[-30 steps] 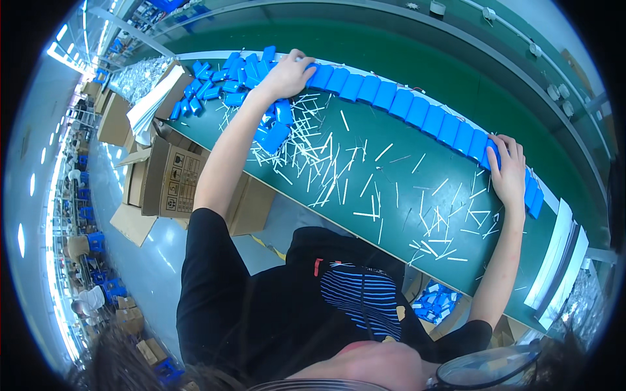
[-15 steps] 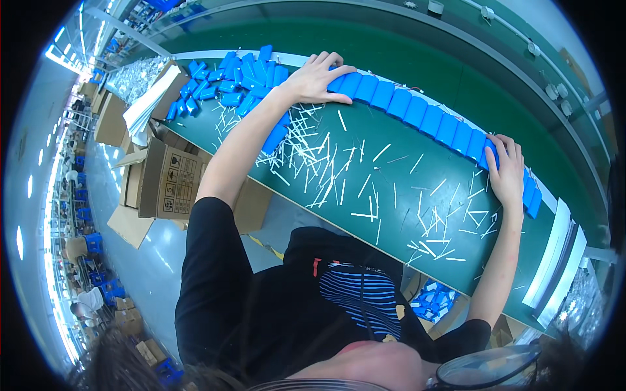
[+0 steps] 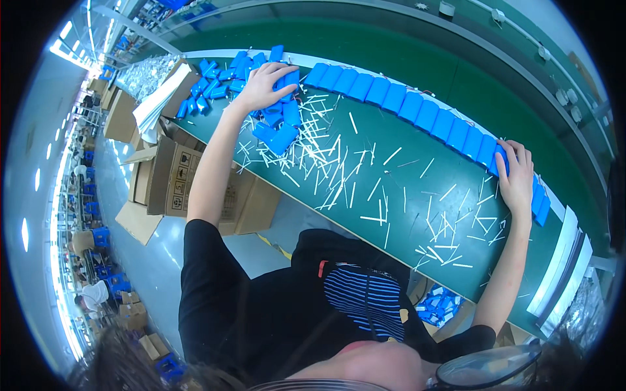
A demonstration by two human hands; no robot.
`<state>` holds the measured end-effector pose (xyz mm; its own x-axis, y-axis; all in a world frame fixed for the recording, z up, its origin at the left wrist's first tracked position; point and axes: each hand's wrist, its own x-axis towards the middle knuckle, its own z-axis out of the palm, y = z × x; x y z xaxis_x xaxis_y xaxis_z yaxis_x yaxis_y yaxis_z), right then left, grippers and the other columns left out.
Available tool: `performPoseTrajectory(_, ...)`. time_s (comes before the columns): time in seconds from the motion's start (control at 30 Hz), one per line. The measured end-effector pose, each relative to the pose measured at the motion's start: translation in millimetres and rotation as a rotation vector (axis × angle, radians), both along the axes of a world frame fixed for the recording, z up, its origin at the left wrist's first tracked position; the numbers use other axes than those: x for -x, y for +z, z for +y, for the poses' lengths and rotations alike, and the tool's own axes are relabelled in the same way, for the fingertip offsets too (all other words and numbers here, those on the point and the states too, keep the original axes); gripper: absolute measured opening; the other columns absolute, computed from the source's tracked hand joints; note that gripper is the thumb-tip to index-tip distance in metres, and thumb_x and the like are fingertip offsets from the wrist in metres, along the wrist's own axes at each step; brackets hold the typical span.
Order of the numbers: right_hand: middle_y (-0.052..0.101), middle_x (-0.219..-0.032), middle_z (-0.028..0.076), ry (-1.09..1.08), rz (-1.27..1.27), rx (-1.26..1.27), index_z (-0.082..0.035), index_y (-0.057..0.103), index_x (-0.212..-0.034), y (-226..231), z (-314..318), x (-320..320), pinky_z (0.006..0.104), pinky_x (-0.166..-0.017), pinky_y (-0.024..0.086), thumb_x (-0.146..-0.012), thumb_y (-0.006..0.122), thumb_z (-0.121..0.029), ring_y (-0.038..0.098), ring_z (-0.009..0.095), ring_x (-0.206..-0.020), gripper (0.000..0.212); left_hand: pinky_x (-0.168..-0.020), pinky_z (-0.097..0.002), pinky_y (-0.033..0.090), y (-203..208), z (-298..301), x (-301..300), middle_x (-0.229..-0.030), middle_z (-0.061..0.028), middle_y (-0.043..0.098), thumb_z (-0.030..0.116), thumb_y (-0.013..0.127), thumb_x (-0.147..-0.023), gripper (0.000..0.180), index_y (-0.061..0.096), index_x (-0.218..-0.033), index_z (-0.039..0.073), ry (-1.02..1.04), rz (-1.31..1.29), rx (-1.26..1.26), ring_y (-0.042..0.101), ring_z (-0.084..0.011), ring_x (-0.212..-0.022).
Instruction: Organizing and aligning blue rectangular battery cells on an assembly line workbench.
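Observation:
Blue wrapped blocks that look like battery packs, some with thin wires, stand side by side in a long curved row (image 3: 404,104) along the table's far edge. My left hand (image 3: 264,88) is over the loose heap of packs (image 3: 242,68) at the left. Its fingers are spread, and its fingertips and thumb reach about a pack (image 3: 291,79) on the heap's right side. At the row's right part my right hand (image 3: 517,179) curls its fingers and thumb round a pack (image 3: 502,161). Its palm hides part of the row. A few more packs (image 3: 540,203) stand beyond it.
Many thin white sticks (image 3: 332,156) lie scattered over the green table (image 3: 313,199). White strips (image 3: 554,274) lie at the right end. Open cardboard boxes (image 3: 173,176) stand off the left edge. Below the table's near edge is a container of blue and white pieces (image 3: 440,305).
My left hand has left the left end of the row and moved left onto the loose heap. My right hand stays at the row's right part. The view has shifted slightly.

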<state>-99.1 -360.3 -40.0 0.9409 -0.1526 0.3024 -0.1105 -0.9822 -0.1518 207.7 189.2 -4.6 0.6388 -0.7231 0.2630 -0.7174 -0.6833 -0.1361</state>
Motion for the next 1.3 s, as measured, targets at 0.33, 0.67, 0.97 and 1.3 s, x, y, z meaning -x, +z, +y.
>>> performPoseTrajectory(0.33, 0.061, -0.142, 0.010, -0.030, 0.011, -0.006, -0.011, 0.068, -0.140, 1, 2, 3, 0.0430, -0.113, 0.045, -0.115, 0.049, -0.039, 0.056, 0.032, -0.130, 0.042, -0.107, -0.0376, 0.055, 9, -40, -2, -0.145, -0.0114, 0.065, 0.026, 0.083, -0.093, 0.054, 0.071, -0.144, 0.019, 0.246, 0.299, 0.023, 0.068, -0.0318, -0.122)
performPoseTrajectory(0.67, 0.063, -0.138, 0.010, 0.104, -0.209, 0.222, -0.009, 0.069, -0.137, 25, 22, 4, 0.0407, -0.108, 0.047, -0.108, 0.059, -0.028, 0.059, 0.030, -0.124, 0.036, -0.094, -0.0376, 0.059, 37, -69, 107, -0.127, -0.0100, 0.071, -0.011, 0.077, -0.076, 0.067, 0.071, -0.139, 0.012, -0.068, 0.099, 0.759, 0.071, -0.0291, -0.106)
performPoseTrajectory(0.97, 0.065, -0.136, 0.012, 0.513, 0.178, -0.842, -0.005, 0.068, -0.136, 29, 127, 22, 0.0387, -0.094, 0.053, -0.089, 0.079, -0.014, 0.063, 0.028, -0.103, 0.049, -0.103, -0.0401, 0.054, -21, -170, 246, -0.134, -0.0099, 0.064, 0.010, 0.085, -0.084, 0.050, 0.074, -0.133, 0.008, -0.664, 0.287, 0.521, 0.064, -0.0318, -0.120)
performPoseTrajectory(1.3, 0.064, -0.138, 0.012, 0.675, 0.021, -0.800, -0.009, 0.065, -0.143, 16, 149, 17, 0.0386, -0.096, 0.053, -0.082, 0.091, -0.020, 0.060, 0.028, -0.110, 0.067, -0.110, -0.0464, 0.051, -29, -167, 251, -0.146, -0.0143, 0.062, 0.020, 0.088, -0.083, 0.060, 0.069, -0.138, 0.009, -0.478, 0.461, 0.532, 0.063, -0.0355, -0.126)
